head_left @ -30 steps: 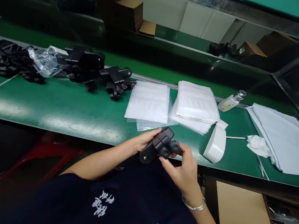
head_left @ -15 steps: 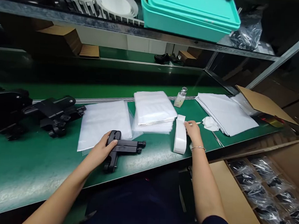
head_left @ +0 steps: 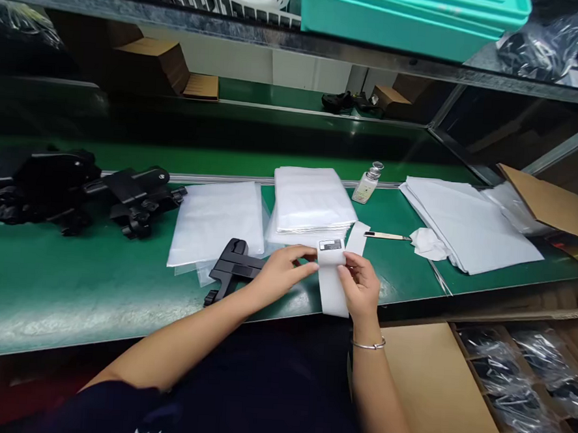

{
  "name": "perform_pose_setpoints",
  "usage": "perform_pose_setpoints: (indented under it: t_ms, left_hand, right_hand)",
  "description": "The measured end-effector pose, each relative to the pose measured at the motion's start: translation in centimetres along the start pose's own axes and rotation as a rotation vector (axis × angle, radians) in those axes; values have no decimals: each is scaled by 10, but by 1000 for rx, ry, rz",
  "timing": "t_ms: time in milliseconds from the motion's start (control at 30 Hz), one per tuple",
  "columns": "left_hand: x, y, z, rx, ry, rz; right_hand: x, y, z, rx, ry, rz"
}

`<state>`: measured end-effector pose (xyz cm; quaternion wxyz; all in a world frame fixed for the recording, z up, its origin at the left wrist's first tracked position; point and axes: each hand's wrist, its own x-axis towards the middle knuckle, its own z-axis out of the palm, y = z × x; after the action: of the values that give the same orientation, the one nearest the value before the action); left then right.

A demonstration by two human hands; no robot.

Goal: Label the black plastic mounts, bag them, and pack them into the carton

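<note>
Both hands meet over the front edge of the green bench. My left hand and my right hand pinch a white label strip between them. A small dark printed label sits at the strip's upper end, right by the fingertips. A black plastic bracket part lies on the bench just left of my left hand, untouched. Behind the hands stand two stacks of clear plastic bags.
More black bracket parts lie at the left. A small bottle, a thin stick, a crumpled wipe and white sheets lie right. A cardboard box with bagged parts stands lower right. A teal bin sits overhead.
My left hand let go of the black bracket, which now rests on the bench. My right hand brought the label strip in from the right, and both hands now hold it.
</note>
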<state>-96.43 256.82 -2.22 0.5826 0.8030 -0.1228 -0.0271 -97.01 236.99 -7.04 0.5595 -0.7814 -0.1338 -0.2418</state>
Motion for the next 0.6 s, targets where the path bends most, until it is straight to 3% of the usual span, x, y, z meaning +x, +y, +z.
perform_pose_setpoints:
  t_ms: [100,233,367,500,600]
  left_hand:
    - [11,4,19,-26,31,-24]
    - [15,6,31,143,-61,82]
    - [16,6,39,333,-110,209]
    - [14,7,42,425,-138,237]
    - [20,6,41,421,-129,192]
  right_hand:
    - [-5,-9,-2,-198,36,-158]
    - [-3,-14,-5,-537,170,-415]
    - [0,-13,-3,-648,167,-478]
    - [1,-8,-3,-588,103,-369]
    - [4,-1,-5,-337,177,-39]
